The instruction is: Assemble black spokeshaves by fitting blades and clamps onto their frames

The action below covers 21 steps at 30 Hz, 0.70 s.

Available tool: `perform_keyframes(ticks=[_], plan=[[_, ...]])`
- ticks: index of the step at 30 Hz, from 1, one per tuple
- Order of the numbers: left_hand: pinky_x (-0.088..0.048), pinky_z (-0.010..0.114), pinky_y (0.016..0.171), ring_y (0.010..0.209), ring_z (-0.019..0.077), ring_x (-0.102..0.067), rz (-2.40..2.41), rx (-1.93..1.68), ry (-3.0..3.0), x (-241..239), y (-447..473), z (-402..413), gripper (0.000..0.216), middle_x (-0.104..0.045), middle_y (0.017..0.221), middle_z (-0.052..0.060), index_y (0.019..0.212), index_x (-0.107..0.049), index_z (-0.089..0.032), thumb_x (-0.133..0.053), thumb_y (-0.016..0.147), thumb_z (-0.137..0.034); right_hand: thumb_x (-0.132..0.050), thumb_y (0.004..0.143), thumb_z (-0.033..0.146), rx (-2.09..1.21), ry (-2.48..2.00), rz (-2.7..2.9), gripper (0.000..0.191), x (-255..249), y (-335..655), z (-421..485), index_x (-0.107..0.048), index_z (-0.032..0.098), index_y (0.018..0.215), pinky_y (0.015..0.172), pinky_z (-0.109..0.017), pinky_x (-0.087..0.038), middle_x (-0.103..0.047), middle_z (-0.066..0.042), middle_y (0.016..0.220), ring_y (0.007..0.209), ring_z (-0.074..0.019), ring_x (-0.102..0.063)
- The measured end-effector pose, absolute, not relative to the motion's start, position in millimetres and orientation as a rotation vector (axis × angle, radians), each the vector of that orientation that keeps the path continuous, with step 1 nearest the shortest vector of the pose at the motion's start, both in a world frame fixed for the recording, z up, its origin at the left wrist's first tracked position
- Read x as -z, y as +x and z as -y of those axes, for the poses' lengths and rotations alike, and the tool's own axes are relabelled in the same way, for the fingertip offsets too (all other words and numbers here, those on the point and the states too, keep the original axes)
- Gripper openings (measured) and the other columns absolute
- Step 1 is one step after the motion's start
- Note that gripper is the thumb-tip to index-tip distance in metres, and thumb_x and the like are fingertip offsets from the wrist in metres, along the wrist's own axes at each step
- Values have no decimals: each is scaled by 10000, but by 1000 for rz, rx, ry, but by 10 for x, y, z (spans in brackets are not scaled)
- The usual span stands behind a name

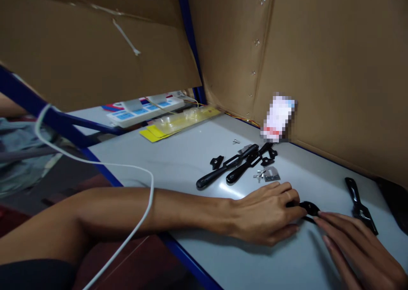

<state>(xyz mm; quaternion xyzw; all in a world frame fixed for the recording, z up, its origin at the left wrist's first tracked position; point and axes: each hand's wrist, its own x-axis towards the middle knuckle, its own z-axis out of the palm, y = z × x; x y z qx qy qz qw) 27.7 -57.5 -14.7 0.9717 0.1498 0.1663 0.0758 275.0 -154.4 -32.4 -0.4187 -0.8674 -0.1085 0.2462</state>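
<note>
Both hands are at a black metal tool that looks like a spokeshave (pixel 309 207), low over the grey-white table. My left hand (pixel 270 213) reaches in from the left, its fingers closed round the near end and covering most of that handle. At the other end, the fingertips of my right hand (pixel 360 247) pinch the tool's edge. Beyond my left hand lie two black spokeshave bodies (pixel 227 166), side by side. Around them are small black lever caps (pixel 216 162), a grey blade (pixel 272 174) and wing screws (pixel 259 175).
Another black spokeshave part (pixel 360 205) lies at the right, near a dark object (pixel 395 200). A phone-like blurred screen (pixel 279 116) leans on the cardboard wall (pixel 334 69). Yellow sheets (pixel 156 132) and a power strip (pixel 143 111) are at the back left. A white cable (pixel 127 166) crosses my left arm.
</note>
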Motion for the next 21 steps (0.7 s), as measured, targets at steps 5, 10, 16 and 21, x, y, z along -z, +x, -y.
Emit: perform_keyframes(ticks=[5,10,16,21], plan=[[-468,361,833,965,238,-563,-437,-469,2946,171,286,593,275,-641,1085,96,1189,-651,-145,-614,925,-215,-517,1005,266,401,-1320,2335,266,398,2823,1462,-637,222,1237,896,-429,-558,-719,-77,1155,1062,-249,-677],[-455,373,868,1014,244,-569,-728,-546,2939,72,237,274,240,-657,1105,96,1138,-648,-133,-544,926,-178,-477,1019,363,368,-1447,2392,277,414,2797,1503,-667,239,1177,827,-441,-573,-715,-82,1089,990,-264,-697],[-468,378,834,966,253,-581,-1055,-442,2930,8,121,-164,194,-665,1041,108,1041,-663,-118,-539,892,-107,-421,1024,444,461,-1566,2434,335,415,2899,1542,-690,249,1062,724,-427,-593,-719,-78,995,881,-260,-721],[-460,454,885,960,285,-565,-1064,-346,2979,54,101,-78,252,-639,1021,141,957,-703,-111,-632,945,-353,-394,1012,416,565,-1757,2442,326,395,3011,1582,-657,235,949,598,-431,-585,-704,-81,880,726,-263,-721]])
